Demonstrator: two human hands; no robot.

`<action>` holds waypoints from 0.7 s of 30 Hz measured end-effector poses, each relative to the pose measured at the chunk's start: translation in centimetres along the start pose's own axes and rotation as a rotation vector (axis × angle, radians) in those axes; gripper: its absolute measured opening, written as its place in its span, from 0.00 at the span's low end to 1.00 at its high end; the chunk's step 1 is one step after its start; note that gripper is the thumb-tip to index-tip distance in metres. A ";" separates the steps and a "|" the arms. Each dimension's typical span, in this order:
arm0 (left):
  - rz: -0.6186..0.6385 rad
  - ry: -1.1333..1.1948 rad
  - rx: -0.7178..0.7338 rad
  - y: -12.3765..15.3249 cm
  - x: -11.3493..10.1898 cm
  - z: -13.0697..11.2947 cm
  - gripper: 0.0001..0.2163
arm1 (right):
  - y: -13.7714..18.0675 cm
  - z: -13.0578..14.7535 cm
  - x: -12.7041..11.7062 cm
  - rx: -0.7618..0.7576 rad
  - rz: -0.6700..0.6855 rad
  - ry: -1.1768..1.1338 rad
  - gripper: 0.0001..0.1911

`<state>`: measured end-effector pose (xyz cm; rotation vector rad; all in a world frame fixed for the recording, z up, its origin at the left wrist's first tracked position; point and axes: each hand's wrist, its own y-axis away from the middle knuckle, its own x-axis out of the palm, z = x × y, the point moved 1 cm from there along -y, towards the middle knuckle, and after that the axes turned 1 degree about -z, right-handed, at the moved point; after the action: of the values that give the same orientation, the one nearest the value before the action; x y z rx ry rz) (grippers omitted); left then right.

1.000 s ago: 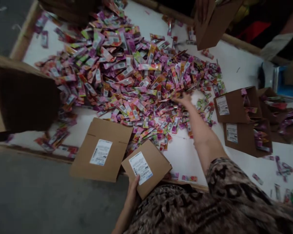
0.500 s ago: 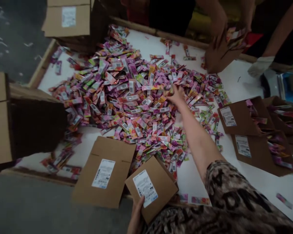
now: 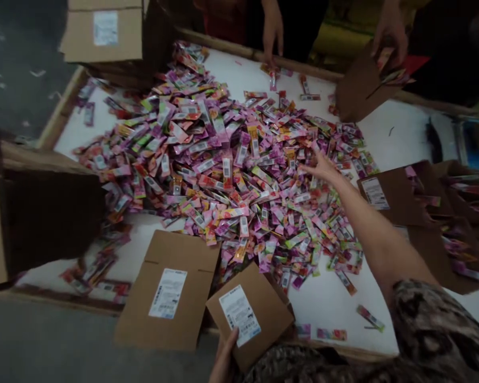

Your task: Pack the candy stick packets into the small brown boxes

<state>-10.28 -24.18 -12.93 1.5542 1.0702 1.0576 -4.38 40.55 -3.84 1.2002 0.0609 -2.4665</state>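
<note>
Toward three o'clock the right hand (image 3: 325,168) had moved, fingers spread wide. Slim, glossy packets (image 3: 227,169) lay heaped; a wooden rim (image 3: 231,48) edged the bench (image 3: 323,303), white surface showing at five o'clock. Packets lay under those fingers. At six, the left hand (image 3: 224,354) gripped a labelled cardboard box (image 3: 272,315).

You face a broad bench (image 3: 407,127) with a white top, its edges framed by a pale wooden rail (image 3: 62,109). Below it at the lower left you see plain grey floor (image 3: 51,343), while beyond the far left corner the ground looks darker and is strewn with small pale scraps (image 3: 37,73). Your light is dim, and the far side sinks into near-black shadow, broken by dull yellow and red patches too murky to identify.
</note>
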 end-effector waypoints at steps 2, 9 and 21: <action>-0.007 0.015 -0.004 -0.3 -0.1 0.2 0.52 | -5.5 3.9 1.9 -0.030 -0.025 0.062 0.56; -0.014 0.040 -0.015 -0.1 0.5 0.0 0.52 | -0.5 12.8 13.2 -0.415 0.141 0.143 0.35; -0.004 0.046 0.024 0.0 0.9 0.0 0.46 | 6.0 2.6 1.5 -0.262 0.150 -0.097 0.35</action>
<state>-10.03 -23.31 -12.82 1.5531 1.1206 1.0865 -4.93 33.98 -2.55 0.9379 0.2498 -2.2976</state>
